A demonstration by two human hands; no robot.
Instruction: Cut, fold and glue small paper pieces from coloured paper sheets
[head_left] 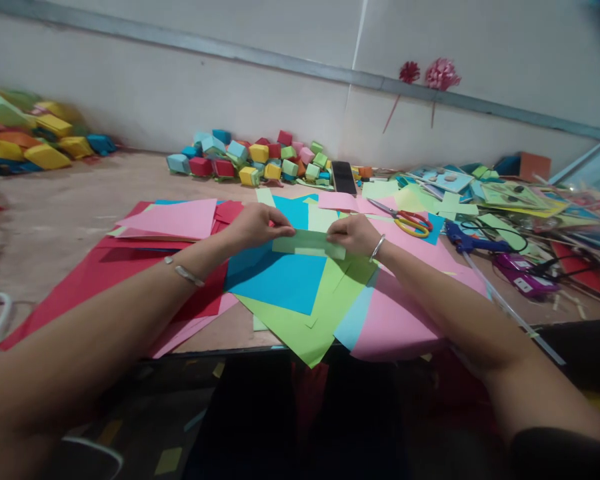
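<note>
A pale green paper strip (307, 243) is stretched between my two hands, above stacked coloured sheets. My left hand (263, 225) pinches its left end between thumb and fingers. At the right end, my right hand (354, 235) grips the strip with closed fingers. Beneath it lie a blue sheet (280, 280) and a lime green sheet (307, 333). Pink paper (405, 310) spreads out to the right, and red paper (95, 277) is under my left forearm. Red and yellow scissors (413, 223) rest on paper just beyond my right hand.
Small coloured paper boxes (260, 153) line the wall, beside a black phone (343, 177). More folded boxes (45, 137) are piled at the far left. On the right are a blue glue gun (475, 241), a purple device (524, 275) and heaped paper pieces (520, 197).
</note>
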